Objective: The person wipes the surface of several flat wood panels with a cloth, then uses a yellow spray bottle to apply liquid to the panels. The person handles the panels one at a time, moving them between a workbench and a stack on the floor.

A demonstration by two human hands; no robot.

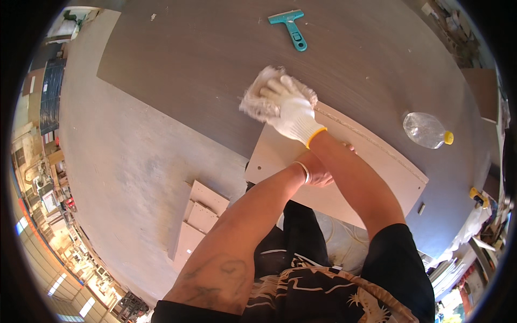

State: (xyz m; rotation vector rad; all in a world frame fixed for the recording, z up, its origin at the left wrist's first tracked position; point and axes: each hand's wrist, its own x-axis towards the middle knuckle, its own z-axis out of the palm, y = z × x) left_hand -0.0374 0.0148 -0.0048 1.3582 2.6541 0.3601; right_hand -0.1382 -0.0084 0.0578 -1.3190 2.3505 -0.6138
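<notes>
My right hand (288, 105) wears a white knit glove with a yellow cuff. It presses on a fluffy whitish cloth (253, 102), blurred by motion, at the far left corner of a pale board (371, 172). This board has small holes near its corners and a rough strip along its far edge. Bare, with a light band at the wrist, my left hand (319, 171) lies on the board under my crossing right forearm. Its fingertips show past that forearm and look stretched out; the middle of the hand is partly covered.
A dark brown sheet (177, 59) lies beneath the board. On it, a teal scraper (293, 29) sits at the far side and a clear plastic bottle (424, 130) with a yellow cap lies at the right. More pale boards (202, 212) are low on the left. A yellow tool (478, 197) is at the right edge.
</notes>
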